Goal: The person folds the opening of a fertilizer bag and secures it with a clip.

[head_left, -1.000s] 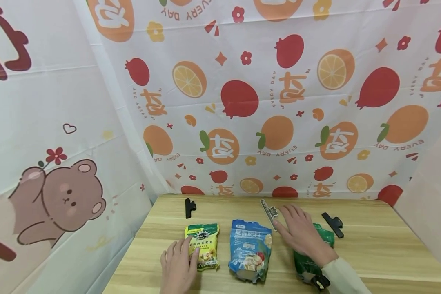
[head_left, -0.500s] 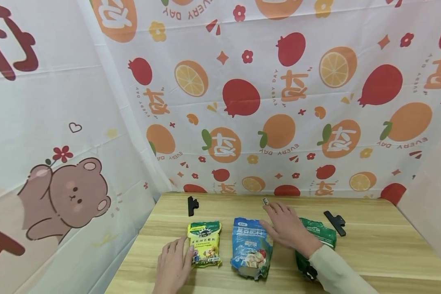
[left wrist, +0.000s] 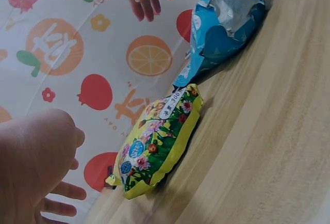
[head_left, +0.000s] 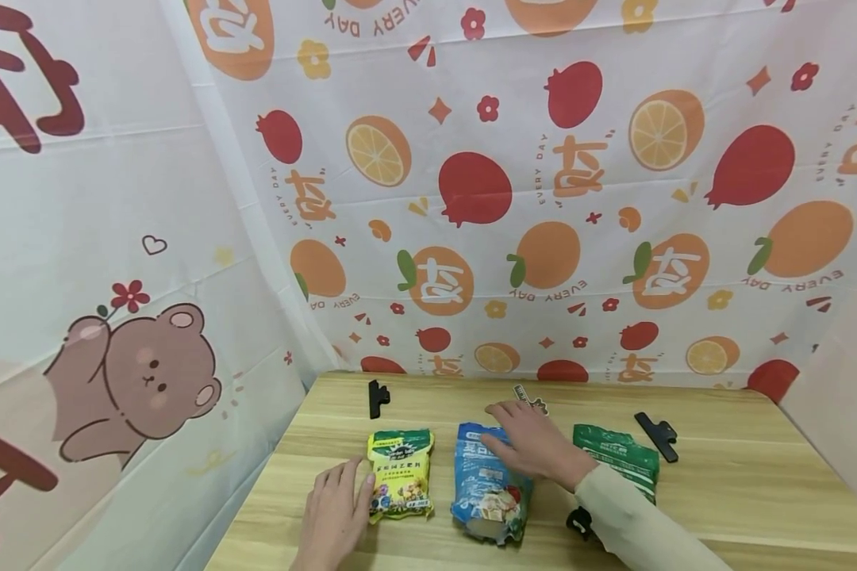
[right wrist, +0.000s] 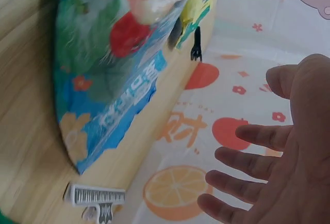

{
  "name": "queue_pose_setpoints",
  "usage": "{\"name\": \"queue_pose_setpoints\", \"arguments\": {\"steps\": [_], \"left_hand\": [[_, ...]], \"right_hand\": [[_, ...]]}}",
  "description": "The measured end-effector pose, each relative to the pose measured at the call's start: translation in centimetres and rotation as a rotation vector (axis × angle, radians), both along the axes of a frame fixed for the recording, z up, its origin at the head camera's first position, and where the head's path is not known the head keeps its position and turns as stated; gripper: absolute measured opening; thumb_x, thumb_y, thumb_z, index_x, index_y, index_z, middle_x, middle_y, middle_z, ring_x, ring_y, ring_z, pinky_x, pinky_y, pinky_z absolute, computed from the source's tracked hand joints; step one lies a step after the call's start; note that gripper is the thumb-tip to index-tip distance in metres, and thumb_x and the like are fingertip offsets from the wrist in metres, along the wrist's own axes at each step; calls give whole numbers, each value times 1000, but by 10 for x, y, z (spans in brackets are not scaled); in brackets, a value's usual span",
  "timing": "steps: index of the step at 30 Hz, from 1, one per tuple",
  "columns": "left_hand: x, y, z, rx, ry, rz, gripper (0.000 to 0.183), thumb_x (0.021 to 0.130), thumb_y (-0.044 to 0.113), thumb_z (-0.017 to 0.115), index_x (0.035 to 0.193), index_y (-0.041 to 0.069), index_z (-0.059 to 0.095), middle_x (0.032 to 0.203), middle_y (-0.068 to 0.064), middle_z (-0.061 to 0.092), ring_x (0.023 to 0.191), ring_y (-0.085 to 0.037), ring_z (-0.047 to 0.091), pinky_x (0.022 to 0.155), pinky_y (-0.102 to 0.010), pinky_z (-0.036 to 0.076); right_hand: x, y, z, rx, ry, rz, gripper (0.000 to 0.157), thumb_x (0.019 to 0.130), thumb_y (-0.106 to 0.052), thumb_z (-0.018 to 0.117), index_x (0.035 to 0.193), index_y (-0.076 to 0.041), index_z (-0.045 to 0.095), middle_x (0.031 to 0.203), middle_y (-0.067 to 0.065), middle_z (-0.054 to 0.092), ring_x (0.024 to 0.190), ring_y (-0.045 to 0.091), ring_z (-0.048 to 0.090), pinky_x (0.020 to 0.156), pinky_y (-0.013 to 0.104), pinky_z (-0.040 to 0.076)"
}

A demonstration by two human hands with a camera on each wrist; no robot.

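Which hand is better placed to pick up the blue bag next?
Probably the right hand: it hovers, empty, over the far end of the blue bag. The left hand is empty too, but sits beside the yellow bag, which lies between it and the blue one.

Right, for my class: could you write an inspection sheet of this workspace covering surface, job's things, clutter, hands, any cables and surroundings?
Surface: wood-grain table.
Job's things: yellow packet, blue packet, green packet partly hidden by the sleeve; left black clip, right black clip, pale clip; another black clip at the green packet's near end, attachment unclear.
Clutter: nothing seen.
Hands: left hand beside yellow packet, right hand above blue packet; both holding nothing.
Cables: nothing seen.
Surroundings: fruit-print cloth behind, bear-print cloth left.
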State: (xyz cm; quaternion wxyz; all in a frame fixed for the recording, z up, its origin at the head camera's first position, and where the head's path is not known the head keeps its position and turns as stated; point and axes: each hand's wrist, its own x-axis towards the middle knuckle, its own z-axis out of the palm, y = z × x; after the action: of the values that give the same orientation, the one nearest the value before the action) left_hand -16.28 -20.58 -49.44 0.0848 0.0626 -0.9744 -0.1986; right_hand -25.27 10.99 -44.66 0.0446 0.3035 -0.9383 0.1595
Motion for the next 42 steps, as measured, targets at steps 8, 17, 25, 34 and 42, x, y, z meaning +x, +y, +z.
{"name": "queue_pose_setpoints", "arguments": {"steps": [8,17,25,34,42], "left_hand": [[-6,-4,2,63,-16,-19,45,107,34,49,140,5,55,135,-27,62,125,-47,56,102,-63,45],[-11,-2,1,87,-26,-22,48,107,38,47,143,6,53,130,-23,65,120,-43,61,100,-60,48],[-20,-2,3,86,-14,-39,46,107,35,50,140,4,56,129,-21,66,115,-39,65,96,-58,51],[-26,-4,3,124,-42,-41,45,104,31,55,141,5,55,124,-21,68,110,-39,67,91,-59,53],[-33,-5,-1,240,-78,-37,47,103,30,56,139,1,54,121,-22,70,110,-38,67,96,-62,49]], "right_hand": [[-9,-19,3,-41,-131,17,57,102,-46,56,146,-9,51,148,12,56,137,34,53,112,53,46],[-20,-43,-1,-95,-245,71,52,101,-36,61,143,-6,53,141,14,61,130,32,58,106,50,50],[-25,-62,-6,-175,-393,31,51,97,-32,67,138,-4,55,133,20,64,121,37,63,96,50,55],[-26,-74,-8,-253,-568,-39,49,95,-28,71,135,-3,56,132,24,62,118,38,63,91,52,56],[-32,-84,-15,-307,-660,-46,52,96,-26,69,138,0,54,129,22,63,114,36,65,89,51,56]]}}
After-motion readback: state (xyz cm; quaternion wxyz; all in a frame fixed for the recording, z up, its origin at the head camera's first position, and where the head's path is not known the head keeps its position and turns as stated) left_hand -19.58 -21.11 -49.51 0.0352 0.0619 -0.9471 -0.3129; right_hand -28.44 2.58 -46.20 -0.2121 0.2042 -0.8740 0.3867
